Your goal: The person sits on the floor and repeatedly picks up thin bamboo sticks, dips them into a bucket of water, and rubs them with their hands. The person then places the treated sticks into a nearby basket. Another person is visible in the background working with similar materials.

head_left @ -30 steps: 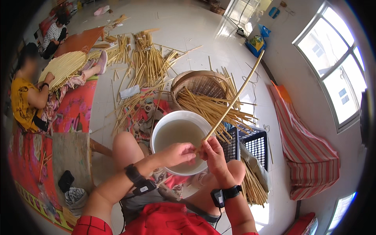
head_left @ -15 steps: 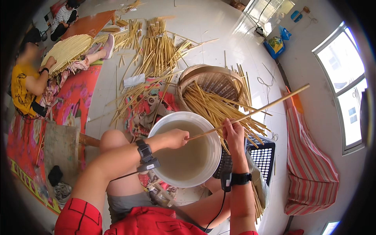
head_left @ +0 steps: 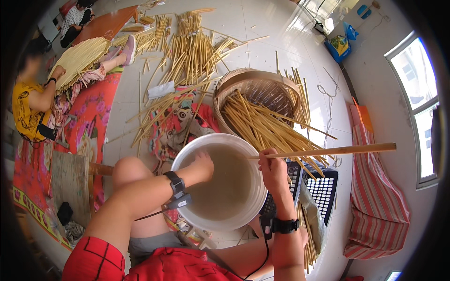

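Head view, the only one. We note the left hand (head_left: 204, 165) reaching over the rim of the white bucket (head_left: 183, 211), its fingers dipping toward the cloudy water; whether it is clenched or slack we cannot tell, since the fingertips point away from us and blur into the water. The right hand (head_left: 273, 171) is clenched around one bamboo strip (head_left: 328, 151), gripping it near its left end at the bucket's right rim, and the strip runs out nearly level to the right, clear of the water.

Our judgement of the step: one strip at a time is being wetted or rinsed in the bucket, and this one is at the rim, neither soaking nor laid down. The next move, as we read it, calls for a firm hold on the long, whippy strip, so its far end does not sweep the striped cloth (head_left: 377, 206) at right.

The woven basket (head_left: 253, 83) of strips sits just beyond the bucket; a black crate (head_left: 321, 187) lies under the right forearm. Another person (head_left: 29, 105) sits well apart at left with a woven mat.

Hard to make out: anything lying under the water, and the crate's contents.
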`<action>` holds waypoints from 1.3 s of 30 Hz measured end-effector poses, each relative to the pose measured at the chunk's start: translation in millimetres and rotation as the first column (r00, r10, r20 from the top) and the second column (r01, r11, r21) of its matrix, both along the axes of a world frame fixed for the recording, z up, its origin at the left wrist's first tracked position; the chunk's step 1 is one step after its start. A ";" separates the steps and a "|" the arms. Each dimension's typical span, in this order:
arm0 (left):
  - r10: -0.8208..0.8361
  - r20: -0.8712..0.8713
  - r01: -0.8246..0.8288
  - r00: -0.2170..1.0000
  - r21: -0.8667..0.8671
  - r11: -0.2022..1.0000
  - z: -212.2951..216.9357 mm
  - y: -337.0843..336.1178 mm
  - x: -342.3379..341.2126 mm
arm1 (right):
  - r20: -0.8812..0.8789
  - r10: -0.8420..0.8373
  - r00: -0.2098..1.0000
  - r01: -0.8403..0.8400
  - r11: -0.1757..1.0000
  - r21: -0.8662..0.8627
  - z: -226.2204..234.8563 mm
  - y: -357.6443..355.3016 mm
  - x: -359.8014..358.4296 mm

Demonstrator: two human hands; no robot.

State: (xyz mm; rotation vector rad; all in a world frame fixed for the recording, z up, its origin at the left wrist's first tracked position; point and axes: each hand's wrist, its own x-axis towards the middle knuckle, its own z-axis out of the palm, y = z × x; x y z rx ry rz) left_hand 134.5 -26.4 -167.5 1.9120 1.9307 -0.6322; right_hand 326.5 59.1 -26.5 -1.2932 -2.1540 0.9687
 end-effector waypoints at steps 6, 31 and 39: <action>0.168 0.881 -0.308 0.442 -0.027 0.951 7.9 0.0 10.7 | -0.071 0.134 0.988 -0.152 0.905 -0.398 -11.4 -1.8 -6.3; 0.239 0.890 -0.132 -0.387 -0.311 0.941 106.5 -15.3 18.3 | -0.369 -0.297 0.881 0.125 0.897 -0.423 17.1 20.9 -5.2; 0.339 0.883 -0.292 -0.326 -0.435 0.852 107.0 -10.0 16.4 | -0.371 -0.238 0.898 0.060 0.900 -0.432 19.4 11.0 -14.6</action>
